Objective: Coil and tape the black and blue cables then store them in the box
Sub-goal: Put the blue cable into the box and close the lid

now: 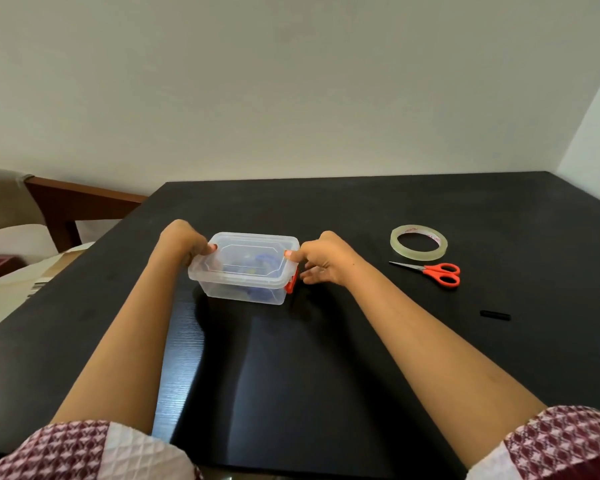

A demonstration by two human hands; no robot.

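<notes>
Closing step. The box (243,289) sits on the surface (326,341) between both hands, blue cable (265,263) visible under its lid (246,251). Left hand (182,240): fingers curled round the box end. Right hand (326,259): thumb on the lid, fingers loosely spread beside the orange latch (290,285), which likely needs snapping shut next.

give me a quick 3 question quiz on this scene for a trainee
1. True or false: the lid sits on the box.
2. What lies nearest the tape roll? A the scissors, B the box, C the lid.
3. Fill in: the cable seen inside the box is ___.
Key: 1 true; 2 A; 3 blue.
</notes>
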